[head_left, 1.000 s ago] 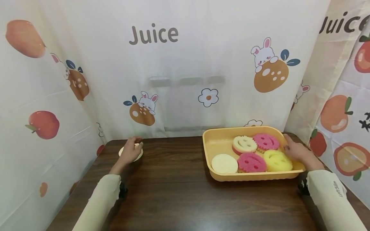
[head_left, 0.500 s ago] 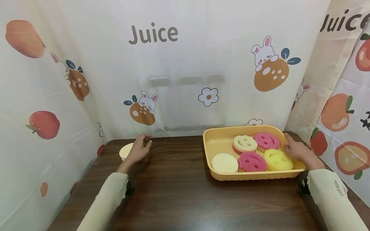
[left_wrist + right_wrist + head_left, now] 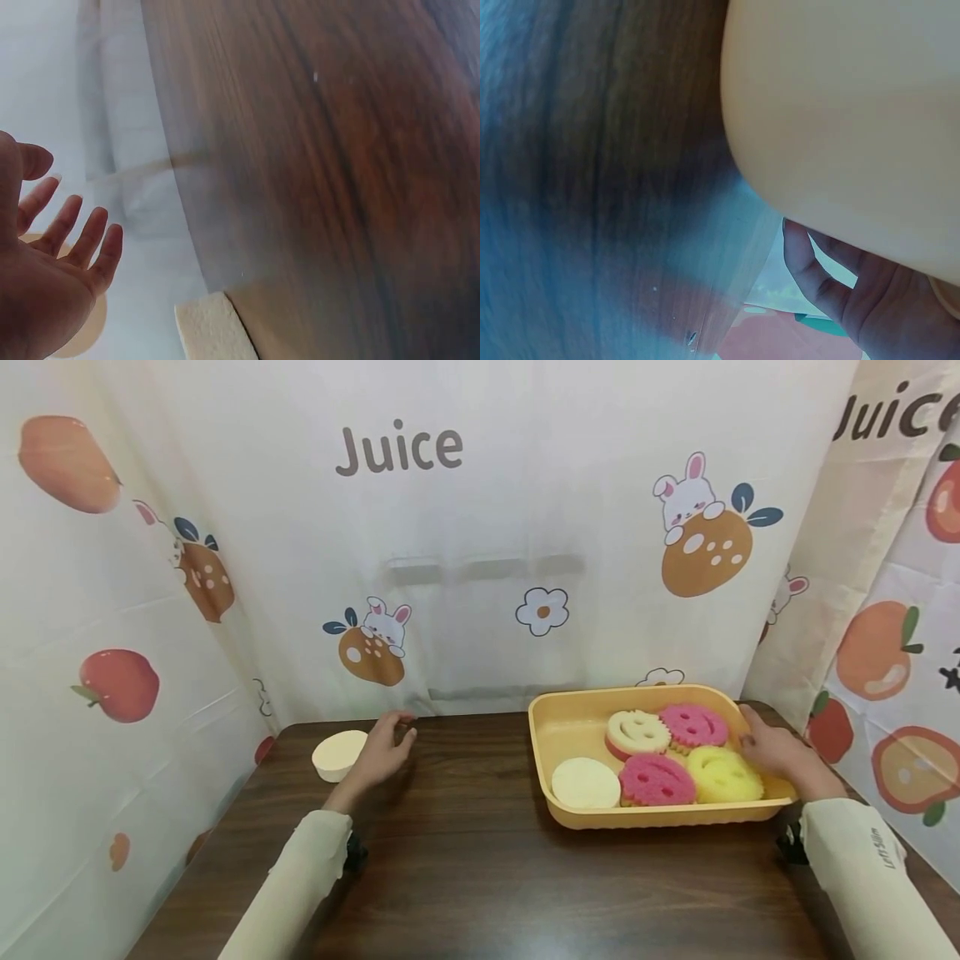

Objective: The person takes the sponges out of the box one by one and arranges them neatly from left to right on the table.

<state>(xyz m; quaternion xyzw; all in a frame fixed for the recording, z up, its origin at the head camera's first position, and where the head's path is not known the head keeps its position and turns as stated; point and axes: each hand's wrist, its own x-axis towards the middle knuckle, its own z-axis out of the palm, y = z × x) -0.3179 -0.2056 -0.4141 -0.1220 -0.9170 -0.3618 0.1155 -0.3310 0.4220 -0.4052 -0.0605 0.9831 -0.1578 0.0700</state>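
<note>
A round cream sponge [image 3: 337, 756] lies on the table at the back left. Just to its right, my left hand [image 3: 381, 752] hovers with loosely spread fingers and nothing in them. The left wrist view shows that hand [image 3: 52, 285] apart from the edge of the sponge [image 3: 214, 330]. On the right, my right hand [image 3: 776, 750] holds the right rim of a yellow plastic tray [image 3: 570, 706]. Seen from the right wrist, fingers [image 3: 802, 259] touch the outer wall of the tray [image 3: 847, 127]; the thumb is mostly hidden there.
Inside the tray lie a plain cream sponge [image 3: 587, 783], a cream smiley sponge [image 3: 637, 732], two pink smiley sponges [image 3: 693, 727] and a yellow one [image 3: 723, 775]. Printed curtains [image 3: 480, 527] border the dark wooden table [image 3: 480, 860] at the back and sides.
My left hand has moved right, away from the cream sponge, which is now uncovered on the table. The right hand stays at the tray's rim, and the tray has not moved.
</note>
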